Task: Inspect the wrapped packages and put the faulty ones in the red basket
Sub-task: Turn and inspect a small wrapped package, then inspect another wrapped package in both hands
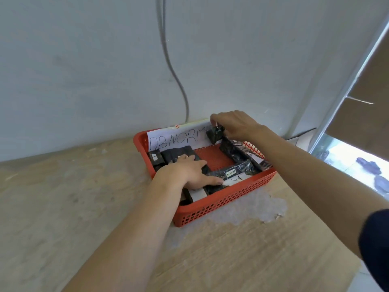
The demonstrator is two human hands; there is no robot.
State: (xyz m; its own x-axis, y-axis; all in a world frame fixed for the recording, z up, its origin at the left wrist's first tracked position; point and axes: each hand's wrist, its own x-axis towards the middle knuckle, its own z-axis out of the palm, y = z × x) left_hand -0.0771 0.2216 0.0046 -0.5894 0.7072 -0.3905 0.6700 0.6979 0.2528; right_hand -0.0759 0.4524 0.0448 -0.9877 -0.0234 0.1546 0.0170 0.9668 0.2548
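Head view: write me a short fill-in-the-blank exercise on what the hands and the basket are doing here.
The right hand pinches a black wrapped package above the ___ basket, at its far end.
The left hand lies flat on packages ___ the basket.
The paper sign is partly covered by the ___ hand.
Missing: red; inside; right.

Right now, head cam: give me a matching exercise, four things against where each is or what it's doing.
1. left hand
2. right hand
3. paper sign
4. grey cable

A. runs down the wall
B. pinches a black wrapped package at the far side of the red basket
C. stands along the basket's far wall
D. rests flat on packages inside the basket

Pairs: 1-D, 2-B, 3-C, 4-A
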